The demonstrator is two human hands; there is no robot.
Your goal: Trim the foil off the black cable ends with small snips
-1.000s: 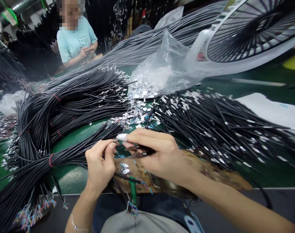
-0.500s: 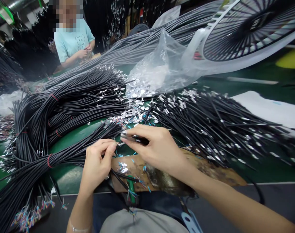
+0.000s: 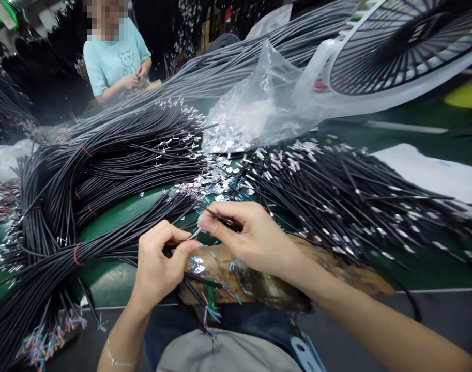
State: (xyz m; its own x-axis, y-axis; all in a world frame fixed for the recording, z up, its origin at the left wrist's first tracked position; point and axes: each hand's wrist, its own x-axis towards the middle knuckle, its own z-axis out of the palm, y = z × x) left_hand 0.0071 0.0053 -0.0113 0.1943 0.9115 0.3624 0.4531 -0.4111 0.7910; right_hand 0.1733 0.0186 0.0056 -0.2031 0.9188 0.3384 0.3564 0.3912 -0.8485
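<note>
My left hand [image 3: 160, 261] pinches the end of a black cable between thumb and forefinger, with its short stripped silvery tip [image 3: 195, 235] poking out to the right. Close beside it, my right hand [image 3: 251, 232] is closed around a slim dark pointed tool [image 3: 231, 223] that looks like tweezers; most of it is hidden by the fingers. Under the hands lies a worn wooden board [image 3: 220, 258] with foil scraps and coloured wire bits. Black cables with fanned coloured wires [image 3: 212, 310] hang over the board's near edge.
Tied black cable bundles [image 3: 115, 181] fill the left side, and loose cables with silvery ends [image 3: 336, 196] lie right. Beyond them are a clear plastic bag [image 3: 259, 103], a white fan [image 3: 332, 103] and a co-worker [image 3: 111, 62]. Blue-handled scissors [image 3: 303, 351] are near my lap.
My left thumb and the cable tip have shifted slightly right and down. My right hand has turned a little, its thumb now nearer the cable tip and the tool's tip pointing up.
</note>
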